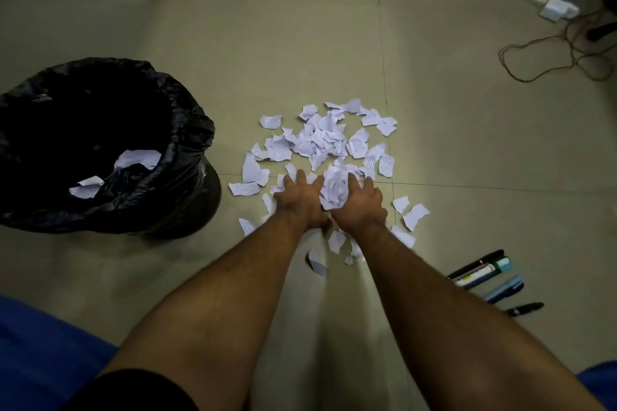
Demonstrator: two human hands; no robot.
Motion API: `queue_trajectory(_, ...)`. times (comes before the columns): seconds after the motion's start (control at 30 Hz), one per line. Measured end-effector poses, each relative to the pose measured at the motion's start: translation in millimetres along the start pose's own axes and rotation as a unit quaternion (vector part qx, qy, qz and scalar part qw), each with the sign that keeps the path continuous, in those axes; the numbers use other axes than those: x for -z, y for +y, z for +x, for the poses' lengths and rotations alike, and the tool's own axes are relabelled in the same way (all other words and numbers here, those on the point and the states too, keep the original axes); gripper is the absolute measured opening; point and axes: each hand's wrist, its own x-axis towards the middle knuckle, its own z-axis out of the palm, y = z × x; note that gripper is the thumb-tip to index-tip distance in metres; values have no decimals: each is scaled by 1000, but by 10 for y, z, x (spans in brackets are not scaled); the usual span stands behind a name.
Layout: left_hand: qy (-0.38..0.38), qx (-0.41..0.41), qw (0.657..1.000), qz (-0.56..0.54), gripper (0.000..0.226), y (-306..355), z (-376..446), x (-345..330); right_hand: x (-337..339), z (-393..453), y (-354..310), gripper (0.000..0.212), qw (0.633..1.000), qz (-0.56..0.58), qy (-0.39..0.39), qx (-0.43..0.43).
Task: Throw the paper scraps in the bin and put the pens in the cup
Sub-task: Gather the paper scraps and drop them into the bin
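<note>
A: What is seen on the floor (300,43)?

B: A heap of torn paper scraps (329,140) is spread in the middle, some w/ printed text. Both hands are placed at the near edge of the heap.

A: And the hands, how are they held?

B: The left hand (300,198) and the right hand (362,202) are set side by side, palms turned inward. A bunch of scraps (335,188) is pressed between them. The fingers (302,177) of both are spread and curved around that bunch, not closed to a fist. Whether the bunch is lifted off the floor, it cannot be told.

A: The bin?

B: A bin (187,157) lined w/ a black bag is seen at the left, near the heap but apart from it. A few white pieces (137,158) are lying inside already.

A: Pens?

B: Pens (490,280) are laid together on the floor at the right, approx. beside the right forearm, apart from the scraps. A cup is not made out.

A: Other things?

B: Cables (551,53) and a white adapter (557,9) are found far right, well apart.
</note>
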Motion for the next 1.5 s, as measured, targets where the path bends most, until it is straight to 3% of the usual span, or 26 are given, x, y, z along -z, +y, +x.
queue_trajectory(0.17,52,-6,998,43,63,141,-93,-114,-94,-34,-17,82,998,-43,-42,34)
queue_trajectory(0.37,84,-17,995,58,38,226,-208,-213,-120,-158,-98,49,996,-79,5,37)
queue_trajectory(0.47,109,-13,994,15,28,171,-199,-226,-101,-166,-104,39,998,-46,3,37)
queue_trajectory(0.6,171,39,977,-122,16,82,-175,-143,29,-153,-167,22,995,83,47,4)
queue_trajectory(0.8,263,122,901,-323,23,52,-264,218,300,-141,-433,22,956,267,121,-8)
queue_trajectory(0.93,316,100,854,-402,20,-4,-382,610,509,-152,-652,17,923,364,126,25)
queue_trajectory(1.03,348,85,811,-462,21,-12,-566,1033,688,-215,-870,10,916,369,142,65)
queue_trajectory(1.13,371,63,777,-505,21,-58,-770,1415,880,-355,-1189,22,900,398,153,93)
queue_trajectory(1.33,422,65,782,-455,19,-595,-976,2099,1249,-593,-2023,34,876,425,170,150)
queue_trajectory(1.5,453,119,788,-399,14,-1233,-1343,2463,1300,-808,-2727,32,884,405,124,198)
